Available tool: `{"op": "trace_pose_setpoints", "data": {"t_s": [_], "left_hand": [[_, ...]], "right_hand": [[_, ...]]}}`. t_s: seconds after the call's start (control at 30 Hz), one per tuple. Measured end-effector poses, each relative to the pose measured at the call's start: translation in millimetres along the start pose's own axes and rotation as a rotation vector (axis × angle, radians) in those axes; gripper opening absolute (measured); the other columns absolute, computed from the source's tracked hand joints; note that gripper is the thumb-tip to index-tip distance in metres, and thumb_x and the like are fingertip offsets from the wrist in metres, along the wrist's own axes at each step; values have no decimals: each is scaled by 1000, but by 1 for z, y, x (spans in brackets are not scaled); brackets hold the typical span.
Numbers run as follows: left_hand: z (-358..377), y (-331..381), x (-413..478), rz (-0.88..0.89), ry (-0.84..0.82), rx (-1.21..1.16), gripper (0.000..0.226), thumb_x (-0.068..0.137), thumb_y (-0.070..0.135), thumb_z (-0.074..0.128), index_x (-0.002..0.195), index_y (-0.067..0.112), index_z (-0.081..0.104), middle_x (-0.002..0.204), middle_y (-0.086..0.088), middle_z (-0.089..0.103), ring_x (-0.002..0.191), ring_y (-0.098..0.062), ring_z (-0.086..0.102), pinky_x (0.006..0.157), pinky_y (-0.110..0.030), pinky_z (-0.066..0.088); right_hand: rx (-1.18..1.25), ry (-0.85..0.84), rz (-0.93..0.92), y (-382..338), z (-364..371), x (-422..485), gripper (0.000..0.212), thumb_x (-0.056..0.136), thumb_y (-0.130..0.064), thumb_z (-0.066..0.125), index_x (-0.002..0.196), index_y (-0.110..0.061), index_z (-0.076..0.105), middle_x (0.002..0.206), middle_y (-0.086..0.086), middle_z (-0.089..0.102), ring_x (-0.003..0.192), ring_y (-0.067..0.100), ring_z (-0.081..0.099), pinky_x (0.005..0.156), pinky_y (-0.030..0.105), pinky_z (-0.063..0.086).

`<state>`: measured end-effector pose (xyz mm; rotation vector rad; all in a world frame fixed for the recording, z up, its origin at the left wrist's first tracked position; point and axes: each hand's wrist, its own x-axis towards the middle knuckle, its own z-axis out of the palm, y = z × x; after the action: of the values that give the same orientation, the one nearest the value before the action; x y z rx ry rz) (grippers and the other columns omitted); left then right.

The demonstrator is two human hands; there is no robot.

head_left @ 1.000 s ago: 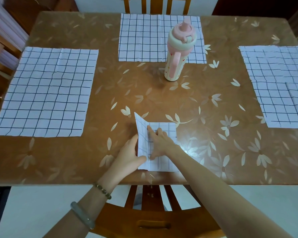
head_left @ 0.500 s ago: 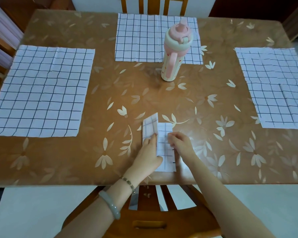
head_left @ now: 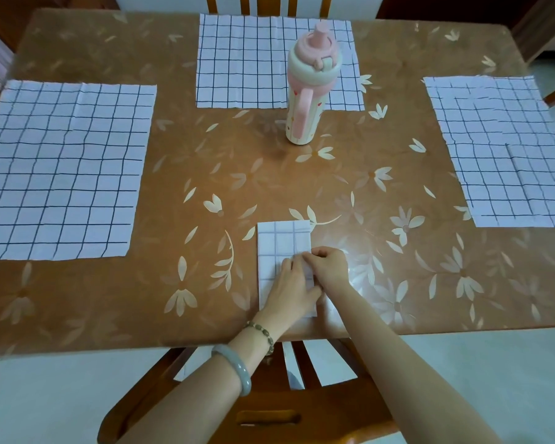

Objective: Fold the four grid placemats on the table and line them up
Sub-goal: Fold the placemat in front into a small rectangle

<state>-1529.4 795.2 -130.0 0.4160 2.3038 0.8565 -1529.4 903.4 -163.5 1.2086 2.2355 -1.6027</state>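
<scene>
A folded grid placemat (head_left: 282, 241) lies as a narrow upright strip near the table's front edge. My left hand (head_left: 290, 288) rests flat on its lower half, fingers spread. My right hand (head_left: 329, 267) sits at the strip's right edge with curled fingers pinching the cloth there. Three more grid placemats lie unfolded and flat: one at the left (head_left: 61, 168), one at the far middle (head_left: 244, 59), one at the right (head_left: 500, 149).
A pink and cream drinking bottle (head_left: 310, 91) stands upright on the near right corner of the far placemat. The brown flower-patterned table (head_left: 205, 174) has a wooden chair (head_left: 269, 411) tucked under its front edge and another chair (head_left: 269, 3) behind the far side.
The near placemat went from a wider piece with a raised left flap to a narrow flat strip. My left hand moved onto it and my right hand shifted to its right edge.
</scene>
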Motion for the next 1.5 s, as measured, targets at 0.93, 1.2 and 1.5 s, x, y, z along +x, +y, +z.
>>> {"op": "trace_pose_setpoints", "data": {"t_s": [0.93, 1.2, 1.5], "left_hand": [[-44, -108, 49, 346, 96, 892, 81, 94, 62, 14, 151, 5, 22, 158, -11, 21, 147, -23, 17, 117, -49, 13], [-31, -134, -1, 541, 15, 946, 79, 93, 61, 22, 147, 3, 26, 154, -13, 28, 145, -23, 20, 118, -47, 4], [-37, -124, -14, 509, 43, 869, 81, 94, 66, 22, 150, 7, 22, 157, -10, 24, 147, -23, 15, 117, -47, 8]], "right_hand": [[-1054, -22, -781, 31, 7, 30, 57, 101, -37, 19, 142, -4, 41, 149, 12, 39, 139, 26, 34, 113, 48, 21], [-1104, -28, -707, 34, 8, 31, 61, 100, -41, 11, 148, -6, 25, 154, 11, 27, 145, 28, 18, 116, 51, 11], [-1102, -28, -704, 30, 8, 30, 65, 100, -41, 5, 146, -3, 28, 152, 14, 31, 143, 27, 23, 114, 52, 13]]}}
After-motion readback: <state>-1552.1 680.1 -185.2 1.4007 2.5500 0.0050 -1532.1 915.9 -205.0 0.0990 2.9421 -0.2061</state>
